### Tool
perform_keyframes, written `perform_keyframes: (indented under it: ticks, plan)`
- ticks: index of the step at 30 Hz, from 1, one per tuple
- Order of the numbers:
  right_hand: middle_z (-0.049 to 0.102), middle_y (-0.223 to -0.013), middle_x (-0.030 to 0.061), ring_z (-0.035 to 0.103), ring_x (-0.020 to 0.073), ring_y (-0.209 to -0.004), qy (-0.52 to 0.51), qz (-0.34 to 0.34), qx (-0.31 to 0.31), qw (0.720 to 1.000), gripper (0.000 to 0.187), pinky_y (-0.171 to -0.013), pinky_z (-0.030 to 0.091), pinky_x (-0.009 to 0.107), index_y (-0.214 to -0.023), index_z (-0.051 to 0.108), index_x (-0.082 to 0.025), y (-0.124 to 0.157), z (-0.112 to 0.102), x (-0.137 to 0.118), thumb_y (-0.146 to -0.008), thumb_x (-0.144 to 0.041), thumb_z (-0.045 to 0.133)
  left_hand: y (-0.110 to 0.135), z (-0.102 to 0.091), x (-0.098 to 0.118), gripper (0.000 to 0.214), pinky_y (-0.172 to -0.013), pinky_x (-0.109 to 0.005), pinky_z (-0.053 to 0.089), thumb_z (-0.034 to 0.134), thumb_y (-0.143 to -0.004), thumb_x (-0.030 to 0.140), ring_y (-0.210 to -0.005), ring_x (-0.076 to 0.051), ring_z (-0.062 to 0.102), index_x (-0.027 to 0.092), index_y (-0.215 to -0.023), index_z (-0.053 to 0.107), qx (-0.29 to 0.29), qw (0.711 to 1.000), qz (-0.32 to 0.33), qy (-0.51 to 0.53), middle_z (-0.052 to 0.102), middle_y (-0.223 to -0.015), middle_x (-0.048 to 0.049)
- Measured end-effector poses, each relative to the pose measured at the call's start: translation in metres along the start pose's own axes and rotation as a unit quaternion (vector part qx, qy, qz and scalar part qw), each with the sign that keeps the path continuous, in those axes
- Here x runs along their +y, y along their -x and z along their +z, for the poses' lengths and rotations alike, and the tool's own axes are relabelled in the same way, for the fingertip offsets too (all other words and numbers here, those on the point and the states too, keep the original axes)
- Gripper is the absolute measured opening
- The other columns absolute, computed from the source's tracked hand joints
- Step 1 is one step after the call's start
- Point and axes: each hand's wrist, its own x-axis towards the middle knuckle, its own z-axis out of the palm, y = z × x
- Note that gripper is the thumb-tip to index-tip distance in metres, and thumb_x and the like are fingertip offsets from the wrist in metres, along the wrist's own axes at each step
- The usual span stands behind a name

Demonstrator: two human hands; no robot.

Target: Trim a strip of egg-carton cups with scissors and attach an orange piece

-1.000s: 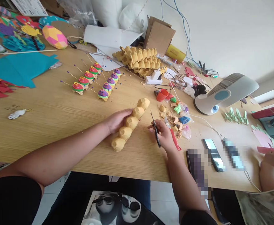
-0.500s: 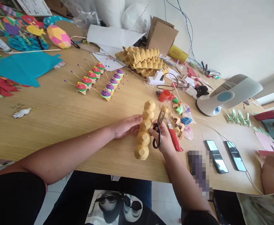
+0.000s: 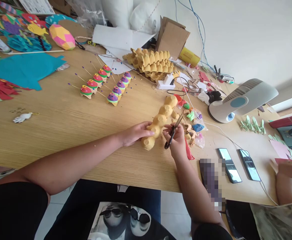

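Gripping egg-carton strip [image 3: 160, 119] in left hand [image 3: 134, 134]; grasping scissors [image 3: 172, 134] in right hand [image 3: 178, 141], near strip. Noting dark marks [image 3: 18, 109] on tabletop [image 3: 61, 123]; unable to read them.

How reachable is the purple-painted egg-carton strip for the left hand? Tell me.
Probably yes: bare tabletop lies between the left hand and the purple-painted egg-carton strip, though that hand holds the plain yellow egg-carton strip.

The strip [image 3: 159, 119] is rough, matt pulp — as are the trays [image 3: 157, 60]. The scissors [image 3: 178, 120] pair metal blades with smooth, dark handles. The table [image 3: 61, 133] shows smooth wood grain; the box [image 3: 171, 37] is dull cardboard, the fan [image 3: 247, 100] smooth plastic — the phones [image 3: 229, 165] glossy, reflective glass.
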Motion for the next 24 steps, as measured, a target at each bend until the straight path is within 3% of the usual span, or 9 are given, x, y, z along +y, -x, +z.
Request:
perform_keyframes:
  ticks: [2, 5, 9, 14, 18, 24]
  plan:
    - [0.072, -0.115, 0.0062, 0.068, 0.0197, -0.098, 0.007, -0.005, -0.008, 1.000, 0.054, -0.088, 0.058, 0.038, -0.117, 0.048, -0.029, -0.003, -0.005, 0.000, -0.078, -0.042, 0.084, -0.002, -0.004, 0.004, 0.050, -0.078, -0.032, 0.060, 0.088, -0.081, 0.032, -0.091, -0.024, 0.077, 0.021, -0.125, 0.068, 0.012, 0.999, 0.025, 0.031, 0.076, -0.106, -0.0075]
    - [0.072, -0.096, 0.0024, 0.068, 0.0187, -0.085, 0.022, 0.012, -0.025, 0.999, 0.049, -0.077, 0.056, 0.035, -0.114, 0.051, -0.028, -0.002, -0.010, -0.001, -0.081, -0.047, 0.081, -0.004, -0.011, 0.011, 0.049, -0.077, -0.031, 0.060, 0.086, -0.081, 0.031, -0.091, -0.024, 0.078, 0.022, -0.125, 0.067, 0.014, 0.995, 0.060, 0.074, 0.076, -0.104, -0.0051]
    - [0.060, -0.075, -0.0043, 0.056, 0.0146, -0.066, 0.067, 0.034, -0.098, 0.992, 0.040, -0.064, 0.047, 0.029, -0.110, 0.055, -0.026, 0.007, -0.006, -0.005, -0.090, -0.056, 0.071, -0.005, -0.015, 0.016, 0.043, -0.068, -0.022, 0.055, 0.084, -0.083, 0.026, -0.083, -0.016, 0.074, 0.022, -0.122, 0.068, 0.035, 0.989, 0.086, 0.115, 0.074, -0.099, -0.0012]
    - [0.055, -0.077, -0.0036, 0.050, 0.0142, -0.066, 0.151, -0.001, -0.166, 0.975, 0.036, -0.063, 0.041, 0.028, -0.107, 0.058, -0.025, 0.016, 0.004, -0.006, -0.091, -0.055, 0.071, -0.006, -0.014, 0.018, 0.045, -0.074, -0.023, 0.056, 0.084, -0.081, 0.022, -0.086, -0.015, 0.071, 0.022, -0.124, 0.068, 0.047, 0.983, 0.129, 0.123, 0.075, -0.103, -0.0015]
    - [0.058, -0.079, -0.0023, 0.054, 0.0164, -0.070, 0.225, -0.025, -0.169, 0.959, 0.032, -0.065, 0.042, 0.029, -0.110, 0.058, -0.025, 0.016, 0.001, -0.008, -0.094, -0.051, 0.068, -0.005, -0.012, 0.021, 0.050, -0.080, -0.026, 0.057, 0.085, -0.078, 0.019, -0.092, -0.017, 0.073, 0.023, -0.124, 0.067, 0.048, 0.979, 0.148, 0.134, 0.076, -0.106, -0.0021]
    - [0.059, -0.073, -0.0020, 0.058, 0.0190, -0.068, 0.377, -0.070, -0.157, 0.910, 0.030, -0.065, 0.040, 0.029, -0.112, 0.061, -0.025, 0.016, -0.001, -0.017, -0.096, -0.049, 0.065, -0.001, -0.011, 0.025, 0.050, -0.081, -0.026, 0.056, 0.080, -0.071, 0.007, -0.093, -0.018, 0.072, 0.023, -0.116, 0.066, 0.058, 0.974, 0.148, 0.160, 0.076, -0.103, -0.0002]
